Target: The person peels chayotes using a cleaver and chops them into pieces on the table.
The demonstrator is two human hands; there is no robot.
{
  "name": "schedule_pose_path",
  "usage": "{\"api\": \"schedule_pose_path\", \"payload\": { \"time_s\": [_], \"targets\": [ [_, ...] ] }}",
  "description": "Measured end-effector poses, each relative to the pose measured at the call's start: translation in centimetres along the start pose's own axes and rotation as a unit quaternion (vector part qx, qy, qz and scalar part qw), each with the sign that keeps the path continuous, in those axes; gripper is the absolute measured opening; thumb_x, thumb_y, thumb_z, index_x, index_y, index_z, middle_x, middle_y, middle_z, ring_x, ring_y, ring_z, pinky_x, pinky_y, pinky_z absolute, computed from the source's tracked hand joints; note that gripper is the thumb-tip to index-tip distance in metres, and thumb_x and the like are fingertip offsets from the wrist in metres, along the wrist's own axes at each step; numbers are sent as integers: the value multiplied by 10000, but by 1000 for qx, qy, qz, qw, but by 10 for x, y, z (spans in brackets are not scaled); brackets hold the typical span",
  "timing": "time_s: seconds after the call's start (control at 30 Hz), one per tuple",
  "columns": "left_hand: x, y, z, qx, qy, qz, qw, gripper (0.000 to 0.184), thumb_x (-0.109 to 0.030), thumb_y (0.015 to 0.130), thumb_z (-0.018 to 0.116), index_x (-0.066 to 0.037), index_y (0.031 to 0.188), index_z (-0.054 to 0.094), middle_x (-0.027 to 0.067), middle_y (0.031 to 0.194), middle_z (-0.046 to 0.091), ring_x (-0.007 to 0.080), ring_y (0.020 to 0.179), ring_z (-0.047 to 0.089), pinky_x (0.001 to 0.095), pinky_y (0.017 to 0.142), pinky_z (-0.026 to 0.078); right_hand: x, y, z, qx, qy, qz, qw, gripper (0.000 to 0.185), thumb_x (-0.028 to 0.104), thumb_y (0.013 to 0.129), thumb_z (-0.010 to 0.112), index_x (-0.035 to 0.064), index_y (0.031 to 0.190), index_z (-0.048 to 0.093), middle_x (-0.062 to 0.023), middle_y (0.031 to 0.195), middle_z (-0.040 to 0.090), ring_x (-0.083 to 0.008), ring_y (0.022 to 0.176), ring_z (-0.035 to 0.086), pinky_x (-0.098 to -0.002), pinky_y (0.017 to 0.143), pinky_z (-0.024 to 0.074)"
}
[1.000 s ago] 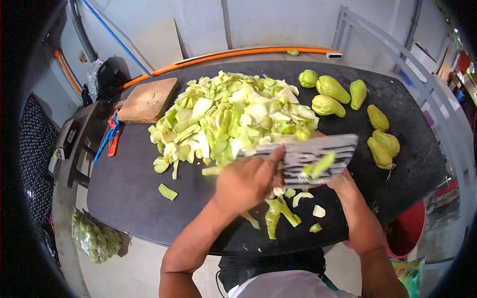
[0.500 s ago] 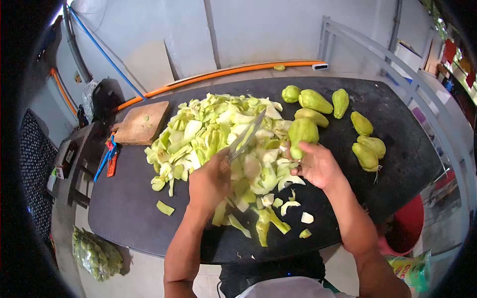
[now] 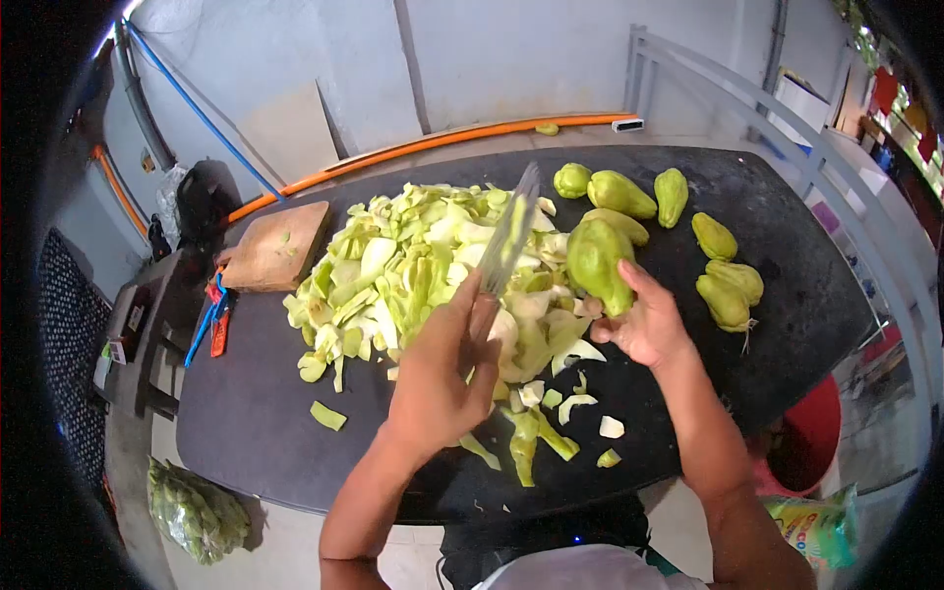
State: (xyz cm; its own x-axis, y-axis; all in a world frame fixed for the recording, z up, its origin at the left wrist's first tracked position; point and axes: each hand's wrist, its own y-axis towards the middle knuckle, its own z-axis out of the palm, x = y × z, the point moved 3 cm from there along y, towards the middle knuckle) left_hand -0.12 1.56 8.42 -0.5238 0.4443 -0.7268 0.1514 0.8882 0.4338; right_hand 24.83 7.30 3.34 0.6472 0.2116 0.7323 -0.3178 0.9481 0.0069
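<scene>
My left hand [image 3: 444, 372] is closed around a knife [image 3: 511, 231], its blade pointing up and away over the heap of cut chayote pieces [image 3: 393, 270]. In my right hand [image 3: 644, 323] is a whole green chayote [image 3: 597, 258], gripped near its narrow end, with thumb on one side and fingers below. The blade and this chayote are apart. Pale slices and green strips lie beneath both hands, and a few loose scraps [image 3: 531, 447] are scattered close to me on the dark table [image 3: 265, 413].
Several whole chayotes [image 3: 672, 197] lie at the back right of the table. A wooden cutting board [image 3: 278, 246] rests at the back left, near an orange-handled tool [image 3: 219, 334]. On the floor are a bag of greens [image 3: 197, 511] and a red bucket [image 3: 824, 433]. A grey railing [image 3: 836, 197] stands right.
My left hand has shifted right, and the knife now points more steeply upward. The chayote in my right hand has moved slightly, its narrow end now lower and further right.
</scene>
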Motion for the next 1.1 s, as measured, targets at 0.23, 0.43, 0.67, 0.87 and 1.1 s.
{"api": "schedule_pose_path", "payload": {
  "time_s": [0.23, 0.43, 0.67, 0.87, 1.1],
  "targets": [
    [15, -10, 11, 36, -11, -3, 999, 545, -187, 869, 736, -30, 1353, 542, 156, 816, 696, 176, 728, 683, 303, 719, 537, -31, -5, 19, 7, -49, -4, 999, 457, 437, 975, 602, 166, 1322, 479, -32, 1092, 627, -160, 859, 625, -328, 554, 499],
    [5, -15, 29, 43, 64, 148, 986, 817, -509, 785, 786, 10, 1358, 524, 141, 831, 700, 300, 726, 721, 357, 623, 564, -74, -1, -20, 38, 7, -61, 997, 423, 236, 980, 635, 89, 1336, 460, -71, 1274, 570, -207, 1164, 587, -379, 1009, 507],
    [1, -13, 27, -2, 119, 260, 958, 897, -565, 766, 769, 36, 1382, 514, 96, 683, 631, 247, 547, 642, 347, 513, 513, -94, -8, -35, -18, 37, -3, 999, 415, 300, 982, 604, 81, 1317, 497, -93, 1278, 580, -231, 1172, 582, -400, 1012, 495],
    [10, -11, 29, -30, 135, 301, 943, 957, -606, 734, 760, 31, 1402, 507, 62, 609, 563, 215, 489, 593, 337, 471, 482, -97, -9, -35, -8, 33, -12, 999, 426, 309, 977, 617, 118, 1331, 478, -73, 1263, 583, -223, 1156, 586, -420, 954, 515],
    [14, -8, 29, -20, 143, 294, 945, 930, -581, 740, 771, 23, 1398, 513, 53, 605, 575, 219, 512, 613, 337, 482, 493, -99, -9, -37, 16, 5, -35, 999, 446, 319, 970, 632, 161, 1348, 456, -50, 1246, 587, -213, 1138, 591, -443, 887, 539]
  ]
}}
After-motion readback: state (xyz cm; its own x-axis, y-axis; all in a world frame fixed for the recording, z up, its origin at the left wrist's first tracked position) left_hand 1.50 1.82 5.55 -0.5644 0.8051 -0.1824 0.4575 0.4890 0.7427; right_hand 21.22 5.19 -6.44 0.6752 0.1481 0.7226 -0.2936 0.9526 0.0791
